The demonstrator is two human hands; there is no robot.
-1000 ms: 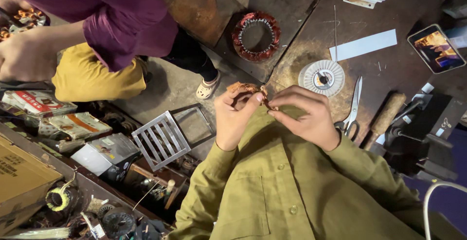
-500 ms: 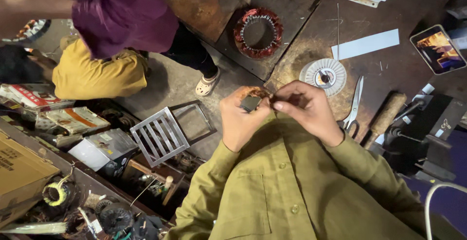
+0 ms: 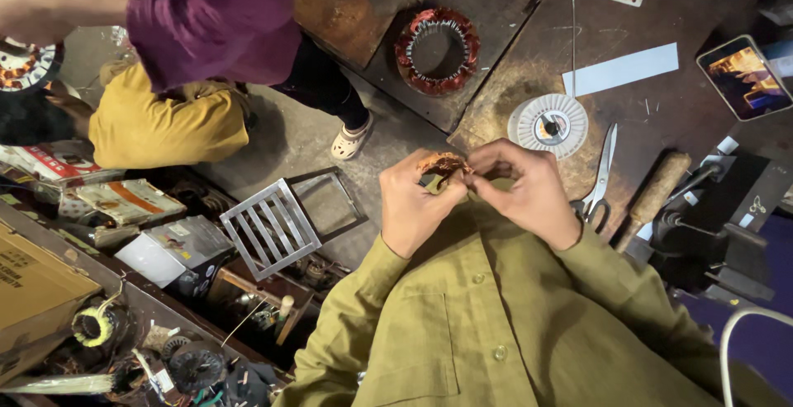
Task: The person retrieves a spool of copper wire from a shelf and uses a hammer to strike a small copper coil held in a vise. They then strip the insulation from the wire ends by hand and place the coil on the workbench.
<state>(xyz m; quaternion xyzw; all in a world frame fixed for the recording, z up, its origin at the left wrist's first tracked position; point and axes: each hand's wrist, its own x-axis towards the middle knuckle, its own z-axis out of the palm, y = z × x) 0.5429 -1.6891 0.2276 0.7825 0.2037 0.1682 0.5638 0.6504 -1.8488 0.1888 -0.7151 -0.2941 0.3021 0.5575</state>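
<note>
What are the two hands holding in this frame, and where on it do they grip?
Both hands, left hand and right hand, pinch a small copper wire bundle between their fingers, one at each end, close to the chest.

Dim, even light; sharp; edges stretched

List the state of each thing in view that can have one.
left hand: pinching the copper wire bundle
right hand: pinching the same bundle
scissors: lying nearly closed on the bench
phone: screen lit, face up
white spool: lying flat
stator ring: lying flat, wound with copper
</note>
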